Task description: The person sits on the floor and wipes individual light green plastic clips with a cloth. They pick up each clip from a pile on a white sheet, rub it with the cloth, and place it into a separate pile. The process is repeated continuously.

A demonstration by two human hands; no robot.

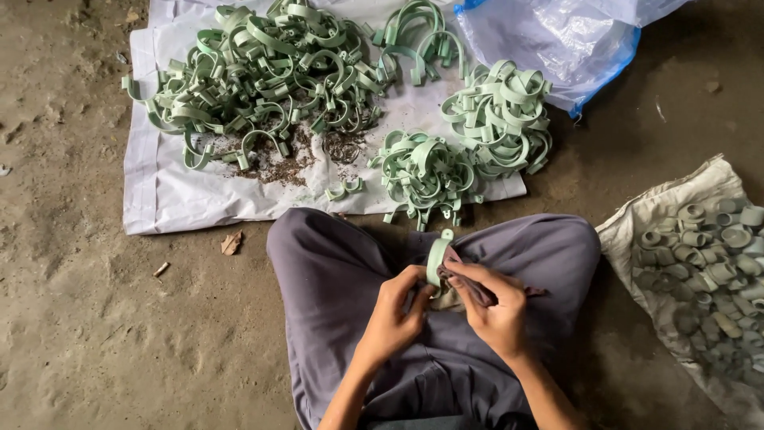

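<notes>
**Clip and rag held over lap**

Left fingers (415, 296) curled and pinched on the lower end of a pale green clip (438, 256), thumb side toward it. Right fingers (477, 279) pressed together, pinching a dark rag (471, 285) against the clip's side. Left hand (398, 314) at 9 o'clock of the clip's base, right hand (497, 310) at 4 o'clock of it, the two nearly touching. Clip stood roughly upright between both hands, its top end poking out at 12 o'clock above the knuckles. Rag bunched under the right thumb, one end trailing toward 3 o'clock.

Both hands held above grey trousers (342, 271), legs crossed, seated on a dirt floor (95, 334).

At 12 o'clock of the hands, just past the knees, a small heap (422, 171) of the same clips lay on a white sheet (167, 199). At 1 o'clock, a neater stack (500, 115), touching the small heap. At 11 o'clock, a big loose pile (263, 72) spread over the sheet, with dark crumbs (278, 163) below it and one lone clip (344, 189) near the sheet's edge. More clips (418, 40) bunched at the top edge.

At 1 o'clock, farther off, a clear plastic bag (557, 40) with blue trim. At 3 o'clock, well apart, a grey sack (660, 215) holding dusty ring-shaped parts (716, 255).
</notes>
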